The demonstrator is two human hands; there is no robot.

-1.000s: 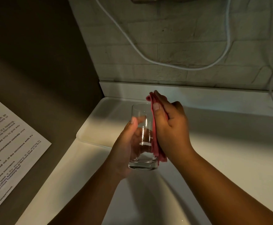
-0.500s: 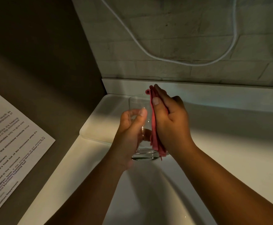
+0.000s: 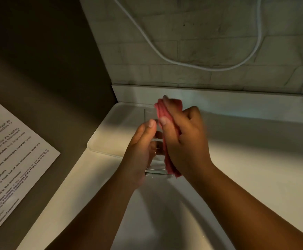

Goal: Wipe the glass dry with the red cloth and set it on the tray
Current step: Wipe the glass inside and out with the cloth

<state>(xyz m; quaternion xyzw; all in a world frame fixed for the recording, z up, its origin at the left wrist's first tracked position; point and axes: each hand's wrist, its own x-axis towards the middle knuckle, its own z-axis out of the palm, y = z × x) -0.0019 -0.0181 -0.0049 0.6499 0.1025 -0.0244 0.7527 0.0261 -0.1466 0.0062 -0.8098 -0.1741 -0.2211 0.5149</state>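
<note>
A clear drinking glass [image 3: 155, 169] is held upright in the air between both hands, its thick base showing below them. My left hand [image 3: 142, 150] wraps its left side. My right hand [image 3: 185, 141] presses a folded red cloth [image 3: 167, 134] against the glass's right side, and the cloth's top pokes out above the rim. Behind and to the left lies a white tray [image 3: 109, 132] on the counter, partly hidden by the hands.
The white counter [image 3: 255, 174] runs right and toward me, with a raised back ledge [image 3: 237, 103]. A brick wall with a hanging white cable [image 3: 201, 66] stands behind. A dark appliance side with a printed notice [image 3: 12, 159] closes the left.
The cloth has bunched up higher over the glass's rim, and my right hand's fingers have curled more around it. My left thumb has shifted up on the glass.
</note>
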